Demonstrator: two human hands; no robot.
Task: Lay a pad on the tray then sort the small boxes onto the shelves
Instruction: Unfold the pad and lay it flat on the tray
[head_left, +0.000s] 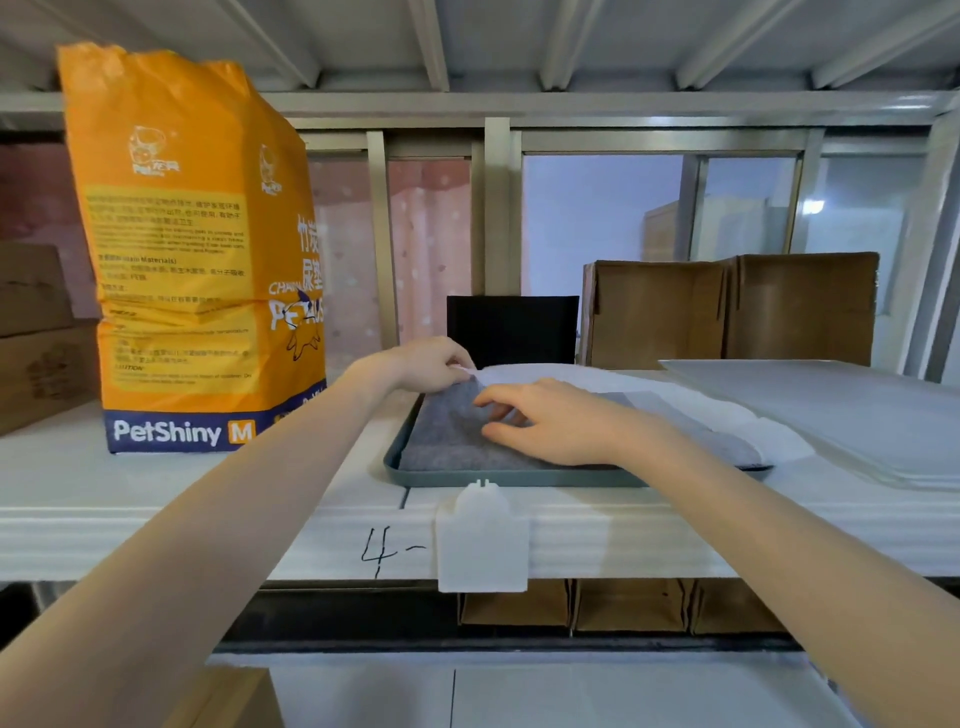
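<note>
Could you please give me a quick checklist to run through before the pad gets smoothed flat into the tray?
1. Left hand pinches the far corner of the grey-and-white absorbent pad: ok.
2. Right hand rests on the pad's grey face, fingers spread: ok.
3. Pad lies flat inside the dark green plastic tray: not ok, its right part is folded over and hangs past the tray's right end.
4. Tray sits fully on the white shelf: ok.
5. Tall orange PetShiny bag stands apart from the tray: ok.
6. Small boxes ready for sorting: cannot tell; only brown cardboard boxes show behind.
</note>
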